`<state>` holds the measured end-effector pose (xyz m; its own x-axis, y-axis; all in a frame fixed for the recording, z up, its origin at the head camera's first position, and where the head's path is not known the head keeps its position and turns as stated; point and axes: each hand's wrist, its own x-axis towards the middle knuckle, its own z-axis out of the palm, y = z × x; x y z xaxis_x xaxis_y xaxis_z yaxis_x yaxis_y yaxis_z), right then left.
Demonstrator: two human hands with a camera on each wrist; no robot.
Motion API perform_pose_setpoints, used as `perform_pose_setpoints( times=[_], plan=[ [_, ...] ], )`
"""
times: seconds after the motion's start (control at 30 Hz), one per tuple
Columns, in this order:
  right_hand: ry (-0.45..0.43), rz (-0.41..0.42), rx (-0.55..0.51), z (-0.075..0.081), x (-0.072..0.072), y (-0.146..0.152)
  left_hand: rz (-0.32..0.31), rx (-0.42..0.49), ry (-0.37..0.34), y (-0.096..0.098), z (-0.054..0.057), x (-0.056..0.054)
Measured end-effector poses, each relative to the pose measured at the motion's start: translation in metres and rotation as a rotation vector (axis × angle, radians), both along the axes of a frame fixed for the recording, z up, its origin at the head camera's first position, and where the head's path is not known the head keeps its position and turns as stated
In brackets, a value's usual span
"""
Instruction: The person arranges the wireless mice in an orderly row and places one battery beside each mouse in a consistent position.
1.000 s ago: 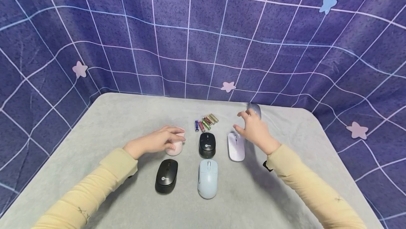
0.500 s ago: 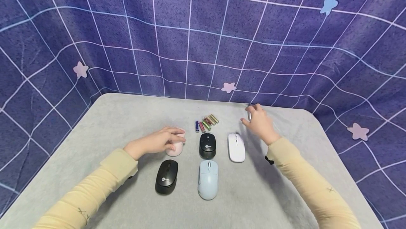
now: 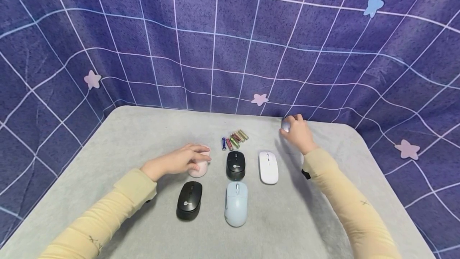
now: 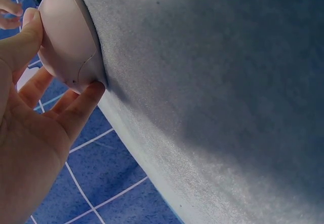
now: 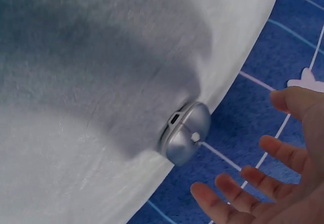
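My left hand (image 3: 179,160) holds a pale pink computer mouse (image 3: 199,169) on the table, left of the middle. Seen from the left wrist, the thumb lies against one side of the pink mouse (image 4: 68,34) and the fingers curl about its end. My right hand (image 3: 300,134) is at a grey mouse (image 3: 286,125) by the table's back edge, partly covering it in the head view. From the right wrist, the fingers of the right hand (image 5: 283,168) are spread loosely, apart from the silvery grey mouse (image 5: 183,135).
Several batteries (image 3: 235,139) lie in a small cluster behind a black mouse (image 3: 235,164). A white mouse (image 3: 268,168), a light blue mouse (image 3: 236,204) and a second black mouse (image 3: 189,200) lie nearer. A blue-purple gridded cloth (image 3: 230,51) hangs behind the grey table (image 3: 151,125).
My right hand has moved rightward from above the white mouse, over to the right side of the grey mouse. The left hand stays on the pink mouse.
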<state>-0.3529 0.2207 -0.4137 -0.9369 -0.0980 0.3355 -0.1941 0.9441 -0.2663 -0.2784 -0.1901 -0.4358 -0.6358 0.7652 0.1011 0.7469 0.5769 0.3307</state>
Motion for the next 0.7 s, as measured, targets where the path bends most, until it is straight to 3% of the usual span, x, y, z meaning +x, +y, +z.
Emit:
perform_pose_setpoints(
  times=[0.27, 0.47, 0.7],
  plan=[
    [-0.048, -0.046, -0.045, -0.005, -0.011, 0.005, 0.003, -0.002, 0.000, 0.000, 0.000, 0.000],
    [-0.127, -0.072, -0.033, -0.010, -0.021, 0.010, 0.004, 0.001, -0.006, 0.000, 0.001, 0.000],
    [-0.161, -0.075, -0.029, -0.018, -0.031, 0.012, -0.018, 0.008, 0.012, 0.000, 0.000, 0.000]
  ],
)
